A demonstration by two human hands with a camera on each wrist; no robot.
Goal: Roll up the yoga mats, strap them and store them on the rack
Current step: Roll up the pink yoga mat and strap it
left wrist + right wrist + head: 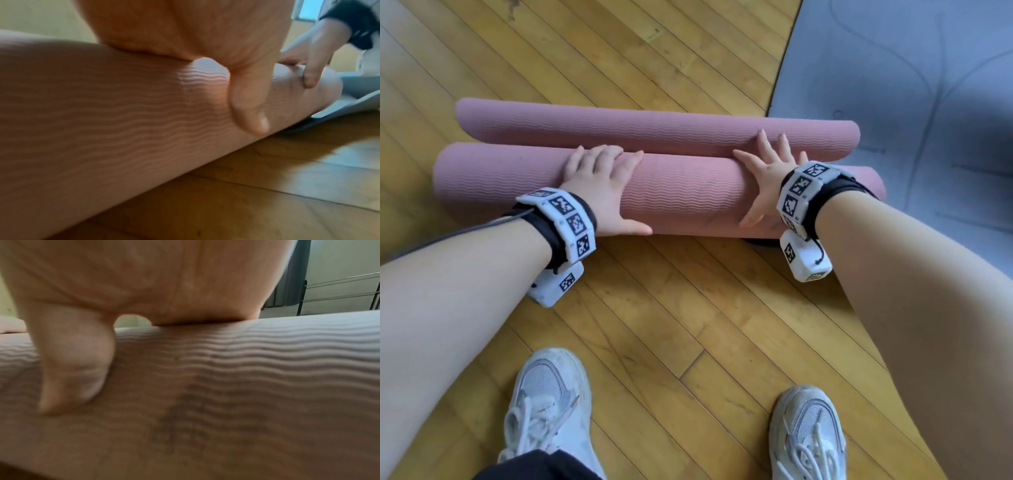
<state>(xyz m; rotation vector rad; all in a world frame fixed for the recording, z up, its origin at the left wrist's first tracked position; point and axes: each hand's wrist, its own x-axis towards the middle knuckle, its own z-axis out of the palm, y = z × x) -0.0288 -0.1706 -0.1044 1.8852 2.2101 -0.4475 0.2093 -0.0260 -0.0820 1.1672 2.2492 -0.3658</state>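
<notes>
A pink yoga mat [688,192] with a wavy ribbed surface lies rolled across the wooden floor in front of me. Its far end [654,126] curls into a second, thinner tube just behind the roll. My left hand [599,181] grips the roll left of centre, fingers bent over its top into the crease and thumb [251,104] pressed on the near face. My right hand [767,171] lies on the roll further right, fingers straight and spread onto the far tube, thumb [72,353] against the near side. The left wrist view fills with the mat [102,121], the right wrist view likewise [246,386].
A grey mat [911,85] lies flat at the upper right, its corner touching the pink mat's right end. Something dark [760,241] peeks from under the roll below my right wrist. My two white shoes [548,404] [808,435] stand close behind. A metal rack [339,288] shows beyond.
</notes>
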